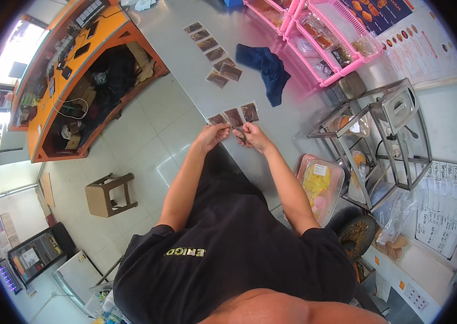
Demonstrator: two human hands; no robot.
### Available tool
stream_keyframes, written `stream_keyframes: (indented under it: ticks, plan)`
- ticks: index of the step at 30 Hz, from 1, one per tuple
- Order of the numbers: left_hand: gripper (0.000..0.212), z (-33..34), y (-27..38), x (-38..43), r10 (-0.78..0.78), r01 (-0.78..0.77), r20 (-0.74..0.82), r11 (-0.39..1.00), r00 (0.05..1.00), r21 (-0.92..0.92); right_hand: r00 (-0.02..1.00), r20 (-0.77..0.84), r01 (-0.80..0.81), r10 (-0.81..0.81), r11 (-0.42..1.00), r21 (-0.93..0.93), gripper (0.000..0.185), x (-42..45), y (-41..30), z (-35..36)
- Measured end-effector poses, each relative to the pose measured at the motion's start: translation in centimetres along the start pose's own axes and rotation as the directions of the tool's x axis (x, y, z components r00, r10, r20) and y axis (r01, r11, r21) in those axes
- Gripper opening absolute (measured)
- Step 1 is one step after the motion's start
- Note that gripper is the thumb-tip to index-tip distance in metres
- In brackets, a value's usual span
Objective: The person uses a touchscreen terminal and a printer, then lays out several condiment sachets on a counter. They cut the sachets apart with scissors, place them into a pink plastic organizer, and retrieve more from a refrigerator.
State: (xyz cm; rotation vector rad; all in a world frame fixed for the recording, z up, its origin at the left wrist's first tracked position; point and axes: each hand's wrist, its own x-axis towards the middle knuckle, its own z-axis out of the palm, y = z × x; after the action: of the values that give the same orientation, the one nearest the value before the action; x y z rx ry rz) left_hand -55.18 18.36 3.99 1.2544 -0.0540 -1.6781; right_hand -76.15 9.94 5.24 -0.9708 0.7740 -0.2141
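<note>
My right hand (250,137) grips a pair of scissors (241,133), its blades pointing up and left at the near edge of a strip of small clear sachets with dark brown contents (233,117). My left hand (214,135) pinches the strip's lower left edge; the fingers hide part of the leftmost sachet. Farther up the metal table (188,77) lies a column of similar sachets (208,43), with a few loose ones (218,78) overlapping at its near end. A crumpled dark blue cloth (267,69) rests to their right.
Pink plastic baskets (317,44) with packets stand at the back right. A metal rack (374,121) and a lidded plastic container with yellow contents (319,186) are on the right. A brown stool (109,194) is on the floor at left, below an orange counter (86,44).
</note>
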Motion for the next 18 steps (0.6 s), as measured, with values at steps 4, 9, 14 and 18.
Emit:
stream_keyframes:
  ticks: [4,9,14,18]
  plan:
    - [0.011,0.0,0.4,-0.2,-0.030,0.030,0.027,1.000,0.999,0.008,1.000,-0.008,-0.020,0.020,0.999,-0.032,0.050,0.4,-0.6,0.2]
    - [0.010,-0.7,1.1,-0.3,-0.034,0.034,0.036,0.999,0.999,-0.001,1.000,-0.020,-0.006,0.005,0.997,-0.071,0.051,1.1,-1.4,0.8]
    - [0.008,-0.8,1.7,-0.4,-0.060,0.060,0.116,0.998,0.991,0.003,1.000,-0.013,-0.014,0.013,0.997,-0.081,0.052,1.7,-2.3,0.7]
    - [0.014,-1.0,2.0,-0.4,-0.053,0.054,0.120,0.999,0.991,-0.001,0.999,-0.032,-0.013,0.010,0.996,-0.086,0.053,2.1,-3.0,1.5]
